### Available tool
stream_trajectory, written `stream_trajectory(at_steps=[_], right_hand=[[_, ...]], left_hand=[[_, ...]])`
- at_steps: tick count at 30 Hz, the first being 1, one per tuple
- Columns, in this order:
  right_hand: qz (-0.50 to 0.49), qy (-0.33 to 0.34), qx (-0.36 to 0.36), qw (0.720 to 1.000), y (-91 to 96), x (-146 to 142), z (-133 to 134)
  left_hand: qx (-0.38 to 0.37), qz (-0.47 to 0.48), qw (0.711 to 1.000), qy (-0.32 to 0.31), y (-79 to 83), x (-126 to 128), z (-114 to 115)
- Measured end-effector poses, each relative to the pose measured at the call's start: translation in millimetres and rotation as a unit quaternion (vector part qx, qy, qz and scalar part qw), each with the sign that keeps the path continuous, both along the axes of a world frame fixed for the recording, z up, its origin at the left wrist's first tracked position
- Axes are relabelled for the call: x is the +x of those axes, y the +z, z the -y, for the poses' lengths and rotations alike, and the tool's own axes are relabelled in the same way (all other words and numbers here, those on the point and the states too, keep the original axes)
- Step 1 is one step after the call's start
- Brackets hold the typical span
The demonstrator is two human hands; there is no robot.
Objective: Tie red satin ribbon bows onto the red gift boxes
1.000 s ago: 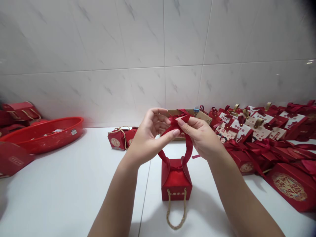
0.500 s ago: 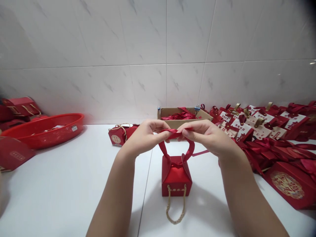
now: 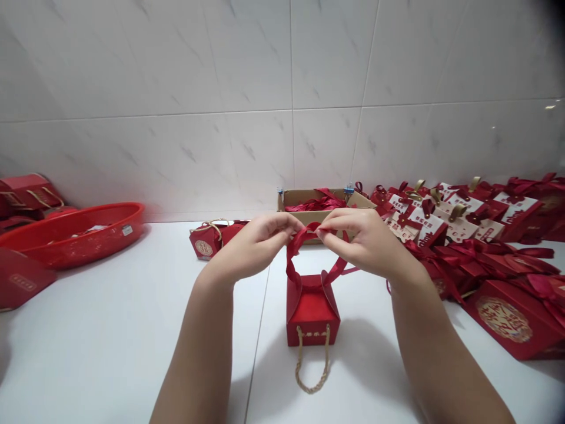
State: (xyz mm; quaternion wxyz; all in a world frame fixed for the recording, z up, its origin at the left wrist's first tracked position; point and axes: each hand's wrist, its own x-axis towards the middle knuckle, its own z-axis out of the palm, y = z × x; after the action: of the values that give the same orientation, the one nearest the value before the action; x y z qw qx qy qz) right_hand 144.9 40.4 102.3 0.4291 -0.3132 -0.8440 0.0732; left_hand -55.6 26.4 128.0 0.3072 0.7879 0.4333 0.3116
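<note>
1. Evidently, the item in hand is a red ribbon (image 3: 291,254), raised in a loop above a red box (image 3: 314,337) that stands upright on the white table (image 3: 154,330), between the forearms and slightly nearer the viewer than the hands.
2. Left hand (image 3: 260,241): fingers and thumb brought together, pinching the ribbon at the upper left of the loop.
3. Right hand (image 3: 364,238): thumb and fingertips closed on the ribbon at the upper right; a short span runs between the two grips. Whether a knot lies under the fingertips cannot be determined.
4. Ribbon, handling: judged light, limp and rather slippery, with a satin look; best taken in a fingertip pinch, close to any crossing, with even tension.
5. Box, handling: judged to be thin folded card, light unless filled; contents not visible. The side walls are the sound place to steady it; the curved top flaps would likely crease under a hard pull.
6. Rope handle (image 3: 324,377): hangs from the front face, twisted and flexible; it appears suited to lifting.
7. Surroundings: a cardboard tray (image 3: 300,196) of loose ribbons (image 3: 324,201) behind the hands; a red basin (image 3: 92,247) at left; finished-looking boxes (image 3: 512,318) at right.
</note>
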Motion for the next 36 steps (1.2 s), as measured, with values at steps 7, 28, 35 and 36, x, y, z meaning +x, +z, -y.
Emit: stream_trajectory(at_steps=[7, 28, 35, 36], right_hand=[[-0.035, 0.018, 0.003, 0.999, 0.7, 0, -1], [-0.072, -0.208, -0.126, 0.967, -30.0, 58, 14], [0.008, -0.268, -0.166, 0.949, -67.8, 83, 40], [0.014, -0.267, -0.181, 0.947, -74.4, 83, 42]], left_hand=[[0.062, 0.032, 0.997, 0.032, -2.6, 8, -2], [0.186, 0.094, 0.953, 0.218, -41.7, -68, 12], [0.09, 0.054, 0.953, 0.285, -99.9, -113, 27], [0.075, 0.037, 0.952, 0.293, -108.2, -117, 29]])
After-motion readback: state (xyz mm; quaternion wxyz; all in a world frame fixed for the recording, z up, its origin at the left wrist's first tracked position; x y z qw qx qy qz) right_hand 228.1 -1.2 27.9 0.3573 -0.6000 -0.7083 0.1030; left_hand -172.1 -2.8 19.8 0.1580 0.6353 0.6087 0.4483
